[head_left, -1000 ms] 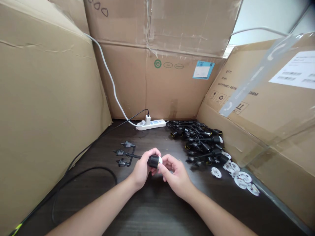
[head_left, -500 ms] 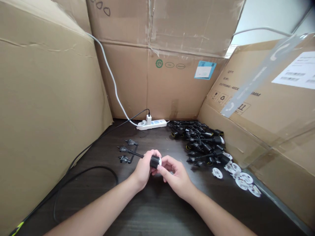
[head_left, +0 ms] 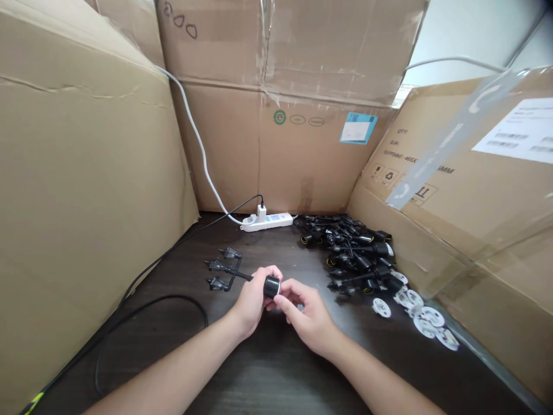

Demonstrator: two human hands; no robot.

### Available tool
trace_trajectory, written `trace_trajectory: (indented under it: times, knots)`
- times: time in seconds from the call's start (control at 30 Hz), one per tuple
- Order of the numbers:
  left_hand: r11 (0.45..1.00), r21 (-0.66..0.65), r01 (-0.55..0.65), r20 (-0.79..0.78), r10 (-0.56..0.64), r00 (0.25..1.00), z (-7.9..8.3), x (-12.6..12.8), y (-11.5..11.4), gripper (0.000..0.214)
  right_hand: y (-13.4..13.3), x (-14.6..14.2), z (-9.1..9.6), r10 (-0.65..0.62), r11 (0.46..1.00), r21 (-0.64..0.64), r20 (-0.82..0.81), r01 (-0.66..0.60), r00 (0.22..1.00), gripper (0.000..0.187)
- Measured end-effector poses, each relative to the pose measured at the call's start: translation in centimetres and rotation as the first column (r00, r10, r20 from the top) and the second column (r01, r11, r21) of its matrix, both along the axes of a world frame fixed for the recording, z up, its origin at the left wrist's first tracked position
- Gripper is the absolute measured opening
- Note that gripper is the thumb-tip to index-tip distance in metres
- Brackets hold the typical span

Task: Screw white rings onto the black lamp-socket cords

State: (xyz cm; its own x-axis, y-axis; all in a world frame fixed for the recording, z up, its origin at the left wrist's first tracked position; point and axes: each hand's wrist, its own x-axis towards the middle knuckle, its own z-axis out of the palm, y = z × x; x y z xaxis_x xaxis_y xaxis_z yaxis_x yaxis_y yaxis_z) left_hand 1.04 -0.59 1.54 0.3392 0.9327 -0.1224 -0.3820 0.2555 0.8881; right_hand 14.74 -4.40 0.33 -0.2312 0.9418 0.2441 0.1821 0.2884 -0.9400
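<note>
A black miniature street lamp (head_left: 272,286) with three small lantern heads lies sideways, its lanterns pointing left. My left hand (head_left: 253,300) is closed round it where the thin post meets the thick cylindrical base. At the base's right end shows the thin edge of a white disc (head_left: 280,287). The thumb and fingers of my right hand (head_left: 309,314) pinch at this disc, which they partly cover. Both hands are just above the dark table, and the disc's outer face is hidden.
Many similar black lamps (head_left: 358,253) are heaped at the back right. Several loose white discs (head_left: 427,320) lie along the right-hand carton (head_left: 475,230). A white power strip (head_left: 268,221) sits at the back, and a black cable (head_left: 173,297) loops across the left.
The white disc shows less, now only a thin rim against the lamp base. My right fingers have shifted slightly left towards the base. The view has tilted a little.
</note>
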Motion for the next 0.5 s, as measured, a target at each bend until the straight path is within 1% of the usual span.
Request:
trace_trajectory:
  times: [0.17, 0.3, 0.5]
  knots:
    - [0.999, -0.034, 0.005, 0.017, -0.005, 1.000, 0.00, 0.17, -0.12, 0.023, -0.08, -0.26, 0.35, 0.000, 0.999, -0.034, -0.070, -0.003, 0.998, 0.025]
    - [1.000, -0.028, 0.008, 0.015, -0.008, 1.000, 0.14, 0.19, -0.18, 0.023, 0.07, -0.34, 0.41, -0.005, 0.997, -0.073, -0.147, -0.006, 0.989, 0.032]
    - [1.000, -0.001, 0.023, 0.008, -0.023, 1.000, 0.03, 0.06, -0.05, 0.023, 0.09, -0.45, 0.22, -0.012, 0.993, -0.121, -0.162, -0.008, 0.987, 0.038]
